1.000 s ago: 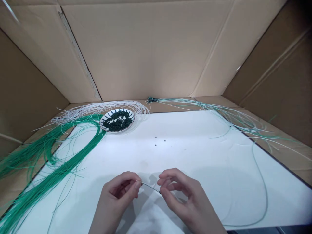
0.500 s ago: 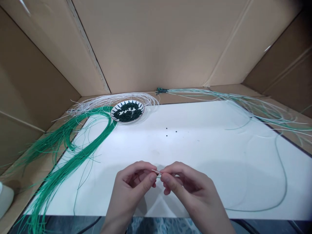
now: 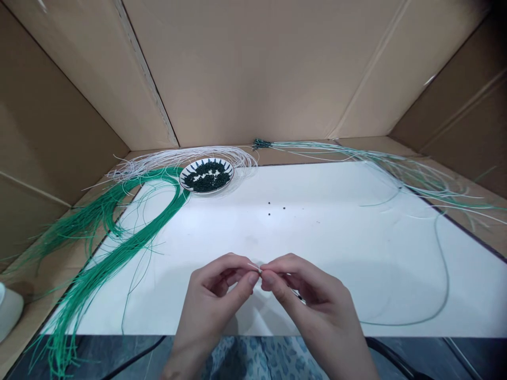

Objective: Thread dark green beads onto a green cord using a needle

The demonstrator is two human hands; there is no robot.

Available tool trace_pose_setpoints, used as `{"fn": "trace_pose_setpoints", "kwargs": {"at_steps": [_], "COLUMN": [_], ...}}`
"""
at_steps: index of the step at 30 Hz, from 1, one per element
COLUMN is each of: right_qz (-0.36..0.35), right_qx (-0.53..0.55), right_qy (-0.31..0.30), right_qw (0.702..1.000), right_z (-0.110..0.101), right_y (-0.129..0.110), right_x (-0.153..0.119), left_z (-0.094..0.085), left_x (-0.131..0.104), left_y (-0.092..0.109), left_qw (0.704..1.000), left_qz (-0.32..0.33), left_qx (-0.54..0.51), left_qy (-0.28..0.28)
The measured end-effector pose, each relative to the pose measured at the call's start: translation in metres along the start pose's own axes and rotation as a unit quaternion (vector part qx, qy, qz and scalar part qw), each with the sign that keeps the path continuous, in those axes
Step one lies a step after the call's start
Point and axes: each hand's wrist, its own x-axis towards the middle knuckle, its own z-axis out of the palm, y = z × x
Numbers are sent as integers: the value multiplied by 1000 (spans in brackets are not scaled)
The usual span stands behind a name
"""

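Note:
My left hand (image 3: 222, 287) and my right hand (image 3: 307, 295) meet fingertip to fingertip above the near part of the white board. Both are closed in a pinch on a thin white cord (image 3: 253, 266), whose short end sticks out over my left fingertips. A small dark piece, perhaps a bead, shows beneath my right thumb. From behind my right hand a thin green cord (image 3: 447, 282) runs out in a wide curve to the right. Three tiny dark beads (image 3: 284, 208) lie on the board beyond my hands.
A patterned dish (image 3: 182, 182) of dark beads stands at the back left. Bundles of green cord (image 3: 146, 235) and white cord (image 3: 170, 158) lie around it. Finished-looking strands (image 3: 317, 148) with dark ends stretch along the back right. Cardboard walls (image 3: 257, 68) enclose the white board (image 3: 336, 232).
My fingertips have come closer together on the white cord, and the green bit between them no longer shows. A dark piece now appears under my right thumb. The view has shifted slightly.

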Motion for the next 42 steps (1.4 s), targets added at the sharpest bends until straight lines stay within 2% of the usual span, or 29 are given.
{"fn": "trace_pose_setpoints", "kwargs": {"at_steps": [4,12,17,23,27,30,32,36,42], "right_qz": [9,21,46,39,-5,-28,-37,-59,-43], "right_qx": [-29,-21,13,39,3,-19,-28,-50,-36], "right_qy": [-13,-34,-14,16,64,86,78,32,66], "right_qw": [999,999,999,998,998,996,996,996,996], "right_z": [-3,-3,-1,4,12,13,11,6,11], "right_y": [-1,-4,-7,-13,-18,-18,-15,-11,-17], "right_x": [-2,-3,-4,-9,-14,-16,-16,-15,-17], "left_z": [1,2,5,7,3,4,6,8,4], "left_x": [-2,-5,-6,-5,-3,-6,-9,-12,-12], "left_y": [2,5,5,3,0,2,5,7,5], "left_qw": [1000,1000,999,990,988,990,992,994,997], "left_qz": [-3,-29,-28,-83,-69,-60,-56,-45,-21], "left_qx": [-11,-9,-21,-116,-138,-127,-111,-94,-76], "left_qy": [27,-2,-13,3,-23,-4,17,25,-11]}}
